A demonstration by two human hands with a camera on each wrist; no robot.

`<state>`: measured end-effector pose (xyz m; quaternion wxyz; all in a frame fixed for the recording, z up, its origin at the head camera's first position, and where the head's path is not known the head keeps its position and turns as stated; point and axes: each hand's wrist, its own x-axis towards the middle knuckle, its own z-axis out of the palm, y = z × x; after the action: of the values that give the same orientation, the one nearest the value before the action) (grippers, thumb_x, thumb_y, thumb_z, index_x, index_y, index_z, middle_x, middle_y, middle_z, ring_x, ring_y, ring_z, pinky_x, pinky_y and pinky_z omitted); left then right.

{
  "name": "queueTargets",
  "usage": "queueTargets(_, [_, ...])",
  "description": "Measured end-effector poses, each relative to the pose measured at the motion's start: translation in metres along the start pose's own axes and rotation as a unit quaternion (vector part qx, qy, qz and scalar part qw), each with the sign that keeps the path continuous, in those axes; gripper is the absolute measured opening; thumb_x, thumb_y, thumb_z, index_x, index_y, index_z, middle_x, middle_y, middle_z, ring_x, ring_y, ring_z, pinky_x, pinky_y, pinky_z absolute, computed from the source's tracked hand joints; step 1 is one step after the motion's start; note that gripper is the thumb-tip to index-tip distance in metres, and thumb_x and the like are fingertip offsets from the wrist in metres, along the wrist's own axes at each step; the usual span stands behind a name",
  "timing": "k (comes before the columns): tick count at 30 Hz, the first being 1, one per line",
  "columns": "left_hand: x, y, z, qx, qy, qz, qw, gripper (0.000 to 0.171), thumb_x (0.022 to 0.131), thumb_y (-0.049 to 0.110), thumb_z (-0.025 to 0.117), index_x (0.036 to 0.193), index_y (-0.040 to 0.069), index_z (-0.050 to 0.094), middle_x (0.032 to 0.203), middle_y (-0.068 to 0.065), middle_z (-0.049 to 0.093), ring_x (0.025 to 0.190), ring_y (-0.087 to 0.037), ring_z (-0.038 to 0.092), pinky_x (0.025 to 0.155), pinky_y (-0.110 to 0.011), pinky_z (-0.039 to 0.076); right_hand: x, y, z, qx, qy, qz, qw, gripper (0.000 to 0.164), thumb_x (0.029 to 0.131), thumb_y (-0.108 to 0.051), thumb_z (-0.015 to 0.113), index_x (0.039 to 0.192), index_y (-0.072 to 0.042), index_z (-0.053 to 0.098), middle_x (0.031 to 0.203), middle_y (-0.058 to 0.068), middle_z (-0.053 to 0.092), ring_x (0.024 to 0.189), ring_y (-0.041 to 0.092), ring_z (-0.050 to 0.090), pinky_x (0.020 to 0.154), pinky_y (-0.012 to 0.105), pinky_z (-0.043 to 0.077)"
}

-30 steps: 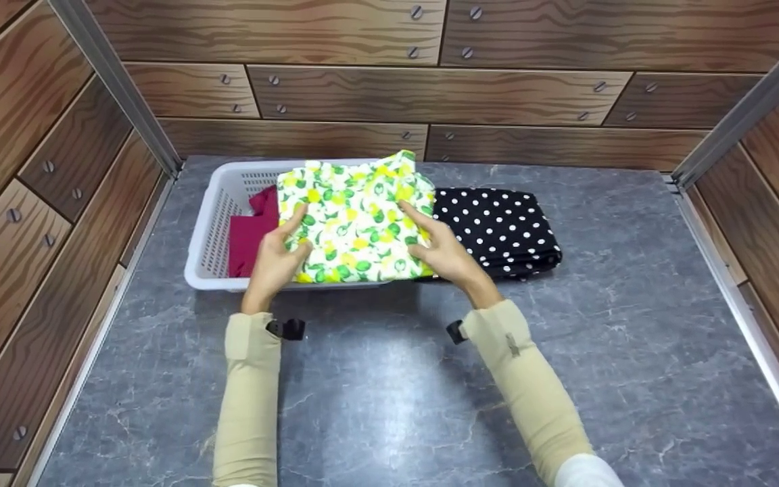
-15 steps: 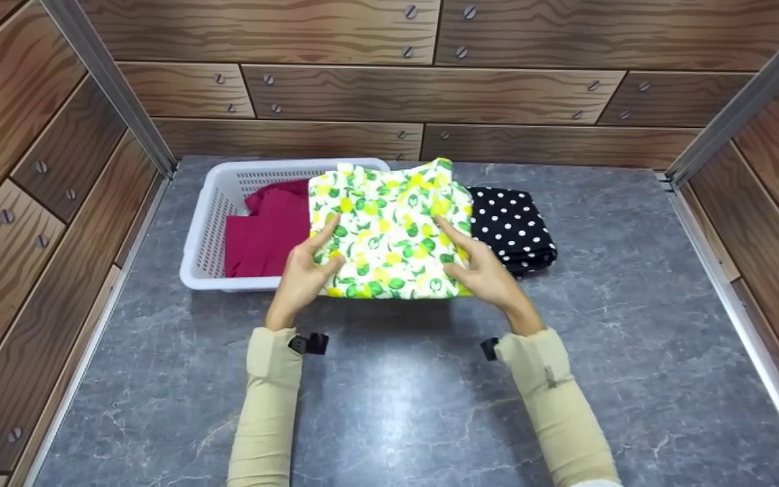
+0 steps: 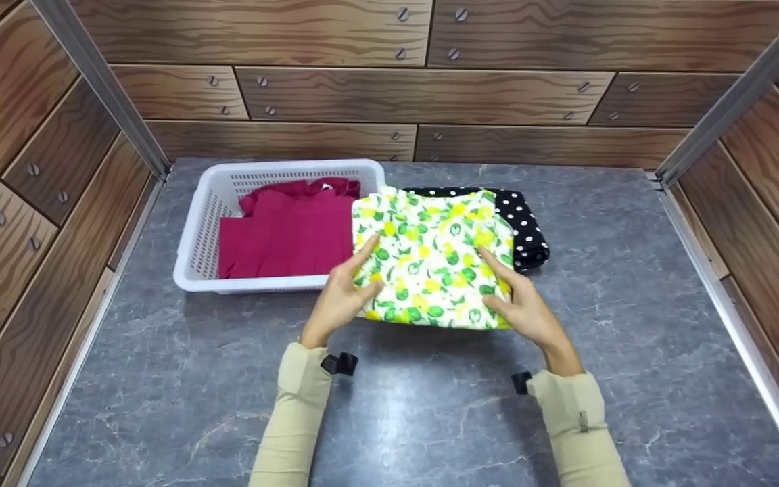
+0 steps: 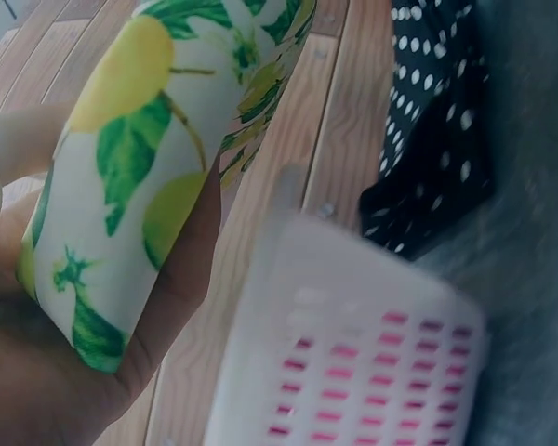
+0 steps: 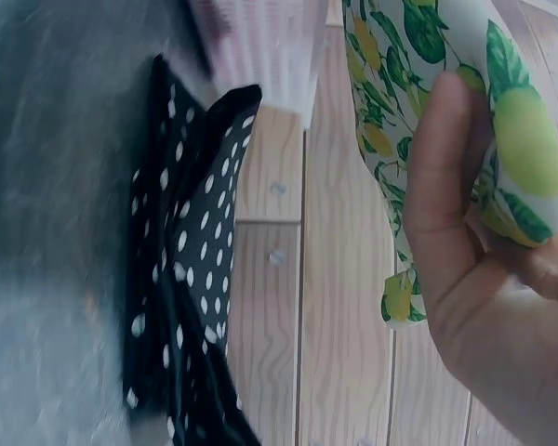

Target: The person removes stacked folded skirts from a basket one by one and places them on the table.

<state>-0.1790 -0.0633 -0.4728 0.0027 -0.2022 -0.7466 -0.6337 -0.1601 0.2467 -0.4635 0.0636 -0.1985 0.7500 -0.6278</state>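
Both hands hold a folded lemon-print garment [image 3: 433, 264], white with yellow lemons and green leaves, raised above the table. My left hand [image 3: 341, 297] grips its left edge, thumb on top and other fingers partly underneath. On the right edge, my right hand [image 3: 528, 304] grips it the same way; in the right wrist view its fingers [image 5: 437, 177] curl beneath the cloth. Behind and partly covered by it lies a folded black cloth with white polka dots [image 3: 528, 230]. To the left, a folded dark red garment [image 3: 288, 237] lies in a white plastic basket [image 3: 190, 237].
The grey marbled table [image 3: 227, 379] spreads around the basket and in front of the hands. Wood-patterned walls [image 3: 335, 95] with metal corner posts [image 3: 102, 88] enclose it at the back and both sides.
Both hands have carried the lemon-print garment rightward and nearer, from over the basket to in front of the polka-dot cloth. More of the red garment shows; less of the polka-dot cloth does.
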Motion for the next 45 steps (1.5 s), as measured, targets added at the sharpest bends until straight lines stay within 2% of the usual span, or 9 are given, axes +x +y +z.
queueTargets(4, [-0.003, -0.003, 0.01, 0.006, -0.01, -0.007, 0.9999, 0.074, 0.09, -0.01, 0.062, 0.157, 0.006, 0.035, 0.16, -0.011, 0.034, 0.092, -0.008, 0.061, 0.066, -0.023, 0.048, -0.012, 0.005, -0.005, -0.029, 0.007, 0.001, 1.0, 0.073, 0.093, 0.015, 0.058, 0.157, 0.002, 0.025, 0.165, 0.017, 0.02, 0.149, 0.029, 0.023, 0.097, 0.017, 0.045])
queueTargets(7, [-0.005, -0.01, 0.018, 0.025, -0.013, 0.002, 0.9996, 0.074, 0.088, -0.009, 0.064, 0.156, 0.005, 0.037, 0.159, -0.012, 0.037, 0.137, -0.02, 0.044, 0.1, -0.029, 0.047, -0.02, 0.007, -0.009, -0.04, 0.009, 0.002, 0.999, 0.073, 0.093, 0.014, 0.059, 0.157, 0.003, 0.025, 0.165, 0.019, 0.019, 0.151, 0.036, 0.011, 0.106, 0.015, 0.036])
queueTargets(19, [-0.018, -0.024, 0.051, 0.041, -0.066, -0.004, 0.997, 0.072, 0.089, -0.007, 0.065, 0.155, 0.003, 0.037, 0.156, -0.013, 0.04, 0.124, -0.02, 0.054, 0.103, -0.028, 0.046, -0.056, 0.026, -0.026, -0.07, 0.014, 0.031, 0.997, 0.073, 0.093, 0.019, 0.055, 0.157, 0.002, 0.026, 0.165, 0.019, 0.018, 0.15, 0.038, 0.008, 0.089, 0.017, 0.045])
queueTargets(23, [-0.023, -0.034, 0.062, 0.038, -0.092, -0.035, 0.9945, 0.073, 0.09, -0.005, 0.065, 0.155, 0.005, 0.036, 0.158, -0.01, 0.037, 0.069, -0.008, 0.055, 0.076, -0.023, 0.054, -0.066, 0.033, -0.03, -0.082, 0.013, 0.061, 0.995, 0.074, 0.092, 0.019, 0.054, 0.158, 0.0, 0.025, 0.166, 0.017, 0.018, 0.152, 0.03, 0.009, 0.103, 0.011, 0.032])
queueTargets(27, [-0.029, -0.045, 0.072, 0.054, -0.119, -0.067, 0.9891, 0.073, 0.091, -0.002, 0.065, 0.157, 0.008, 0.035, 0.158, -0.01, 0.038, 0.046, -0.004, 0.028, 0.073, -0.025, 0.053, -0.075, 0.041, -0.032, -0.077, 0.016, 0.097, 0.992, 0.075, 0.092, 0.02, 0.052, 0.159, -0.001, 0.025, 0.166, 0.018, 0.017, 0.122, 0.016, 0.056, 0.064, 0.015, 0.048])
queueTargets(30, [-0.031, -0.053, 0.077, 0.08, -0.13, -0.082, 0.9848, 0.072, 0.092, 0.001, 0.065, 0.157, 0.009, 0.036, 0.156, -0.01, 0.041, 0.053, -0.007, 0.041, 0.087, -0.03, 0.052, -0.078, 0.05, -0.032, -0.082, 0.007, 0.118, 0.99, 0.074, 0.092, 0.021, 0.05, 0.158, 0.002, 0.023, 0.165, 0.022, 0.015, 0.11, 0.023, 0.057, 0.041, 0.023, 0.035])
queueTargets(33, [-0.032, -0.06, 0.08, 0.09, -0.136, -0.099, 0.9816, 0.071, 0.093, 0.003, 0.066, 0.157, 0.008, 0.036, 0.156, -0.01, 0.041, 0.098, -0.018, 0.065, 0.104, -0.038, 0.047, -0.078, 0.058, -0.029, -0.123, 0.0, 0.141, 0.982, 0.073, 0.091, 0.019, 0.05, 0.157, 0.005, 0.023, 0.164, 0.026, 0.016, 0.116, 0.037, 0.051, 0.044, 0.026, 0.035])
queueTargets(38, [-0.032, -0.071, 0.08, 0.056, -0.131, -0.149, 0.9785, 0.07, 0.093, 0.001, 0.066, 0.156, 0.005, 0.036, 0.158, -0.013, 0.039, 0.144, -0.032, 0.035, 0.118, -0.045, 0.03, -0.073, 0.072, -0.026, -0.217, -0.004, 0.209, 0.953, 0.072, 0.091, 0.011, 0.05, 0.158, 0.0, 0.028, 0.158, 0.029, 0.029, 0.05, 0.017, 0.031, 0.047, 0.025, 0.03])
queueTargets(45, [-0.013, -0.081, 0.079, 0.032, -0.128, -0.189, 0.9731, 0.069, 0.094, -0.001, 0.064, 0.156, 0.011, 0.037, 0.16, -0.006, 0.035, 0.148, -0.029, 0.029, 0.118, -0.043, 0.029, -0.057, 0.08, -0.033, -0.254, -0.025, 0.258, 0.932, 0.071, 0.092, 0.006, 0.05, 0.159, -0.005, 0.028, 0.149, 0.033, 0.043, 0.053, 0.015, 0.028, 0.054, 0.03, 0.035])
